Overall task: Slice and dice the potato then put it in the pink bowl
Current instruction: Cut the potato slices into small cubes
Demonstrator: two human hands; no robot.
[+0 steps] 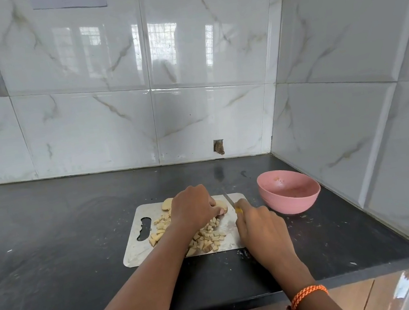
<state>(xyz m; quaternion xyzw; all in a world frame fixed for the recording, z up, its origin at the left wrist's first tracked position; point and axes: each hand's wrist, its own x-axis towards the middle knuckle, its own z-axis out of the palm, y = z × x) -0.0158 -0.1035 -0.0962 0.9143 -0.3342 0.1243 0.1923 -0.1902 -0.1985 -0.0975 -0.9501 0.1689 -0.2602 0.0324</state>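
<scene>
Your right hand (262, 228) has its grip closed around the knife (230, 200), blade pointing away from you toward the wall. Your left hand (192, 206) pinches a potato slice (221, 205) flat on the cutting board (143, 247), diced pieces (207, 237) heaped nearer you. The pink bowl (289, 192) sits just right on the surface (51, 246).

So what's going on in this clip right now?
A person is dicing potato on a metal cutting board on a dark counter. The left hand holds a potato slice down while the right hand grips a yellow-handled knife beside it. Diced pieces are piled on the board, with more slices behind. The pink bowl to the right holds no potato yet.
</scene>
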